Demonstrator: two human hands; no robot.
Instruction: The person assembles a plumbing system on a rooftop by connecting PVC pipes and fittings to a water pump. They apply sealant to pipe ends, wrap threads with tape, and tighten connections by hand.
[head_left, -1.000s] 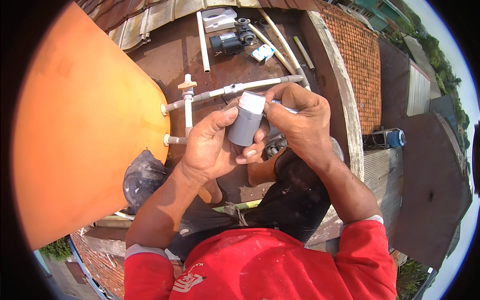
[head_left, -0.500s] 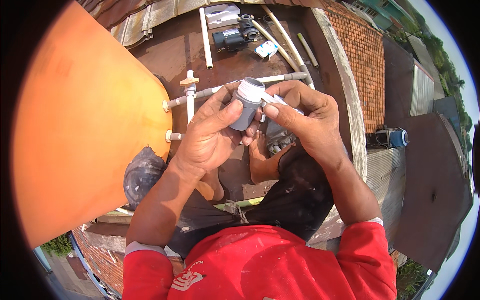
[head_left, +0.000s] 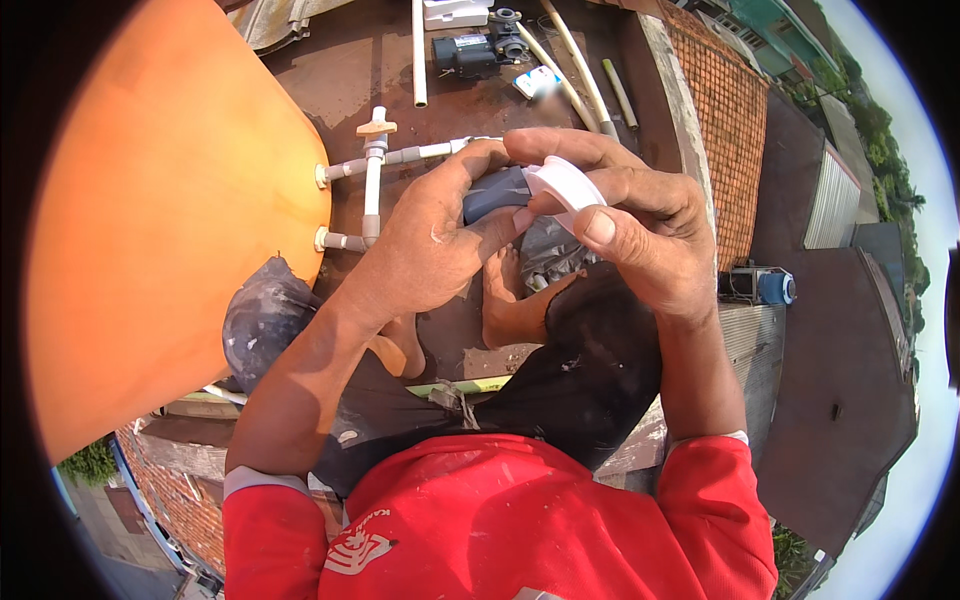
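My left hand is closed round a grey plastic pipe fitting, which lies tilted with its end towards the right hand. My right hand grips a white roll of thread seal tape between thumb and fingers, right against the fitting's end. The roll and fingers hide the fitting's threaded end, so the tape on it cannot be made out. Both hands are raised in front of my body, above my bare feet.
A large orange tank stands at left, joined to white and grey pipes with a valve. Beyond lie a dark water pump, a small blue-white box and loose pipes. A grey plastic bag sits near my feet. A low wall edges the right.
The fitting has tipped from nearly upright to lying sideways. My right hand has turned, bringing the tape roll's round side into view against the fitting's end. The view has shifted slightly.
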